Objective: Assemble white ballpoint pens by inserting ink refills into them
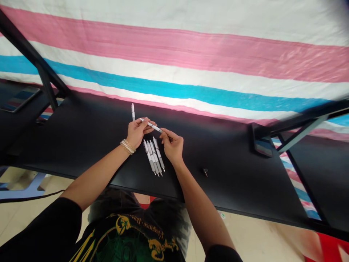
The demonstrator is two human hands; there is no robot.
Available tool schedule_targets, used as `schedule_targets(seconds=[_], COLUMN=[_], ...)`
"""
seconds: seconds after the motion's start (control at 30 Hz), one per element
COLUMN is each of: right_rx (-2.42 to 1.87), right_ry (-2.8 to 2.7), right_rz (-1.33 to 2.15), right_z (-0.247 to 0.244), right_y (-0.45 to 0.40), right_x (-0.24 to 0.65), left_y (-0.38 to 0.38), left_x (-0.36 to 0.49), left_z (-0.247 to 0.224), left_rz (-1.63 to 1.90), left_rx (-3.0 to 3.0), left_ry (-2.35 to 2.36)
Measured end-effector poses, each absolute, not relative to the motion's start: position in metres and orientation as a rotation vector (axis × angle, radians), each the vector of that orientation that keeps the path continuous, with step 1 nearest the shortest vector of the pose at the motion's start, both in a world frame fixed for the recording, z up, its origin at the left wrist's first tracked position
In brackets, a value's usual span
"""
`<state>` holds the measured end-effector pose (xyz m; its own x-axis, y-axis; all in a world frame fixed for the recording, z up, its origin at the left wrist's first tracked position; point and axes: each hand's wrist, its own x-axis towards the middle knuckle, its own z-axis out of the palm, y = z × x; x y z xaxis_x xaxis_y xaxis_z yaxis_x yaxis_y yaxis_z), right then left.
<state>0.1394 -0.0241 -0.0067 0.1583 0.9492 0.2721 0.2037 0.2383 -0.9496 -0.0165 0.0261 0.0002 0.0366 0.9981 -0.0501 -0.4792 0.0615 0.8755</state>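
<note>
A white and grey pen point(153, 126) is held slantwise above the black table between my two hands. My left hand point(138, 130) grips its upper barrel with thumb and fingers. At its lower right end, the fingertips of my right hand point(172, 143) pinch the pen; the tip is hidden by them. Just below the hands, several similar pens point(153, 156) lie side by side on the table, their points toward me. Another white pen point(133, 111) lies beyond my left hand, its near end close to the fingers.
The black table point(218, 145) runs across the view, with a striped plastic sheet point(174, 65) behind it. A small dark metallic item point(205, 171) lies to the right. A phone-like dark object point(262, 142) rests by the right frame leg.
</note>
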Motion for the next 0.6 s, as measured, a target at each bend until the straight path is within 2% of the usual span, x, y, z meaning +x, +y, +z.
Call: schedule_targets(seconds=[0.13, 0.37, 0.6], right_rx=[-1.198, -1.237, -1.254], right_ry=[-1.453, -1.184, -1.193], right_rz=[0.582, 0.820, 0.816], right_z=[-0.004, -0.006, -0.005], right_y=[-0.024, -0.020, -0.020], right_x=[0.139, 0.138, 0.143], left_y=[0.031, 0.037, 0.036], left_x=[-0.019, -0.024, -0.023], left_z=[-0.001, -0.005, -0.003], left_rz=[1.381, 1.402, 1.366], left_rx=[0.771, 0.727, 0.730], left_ry=[0.874, 0.820, 0.839])
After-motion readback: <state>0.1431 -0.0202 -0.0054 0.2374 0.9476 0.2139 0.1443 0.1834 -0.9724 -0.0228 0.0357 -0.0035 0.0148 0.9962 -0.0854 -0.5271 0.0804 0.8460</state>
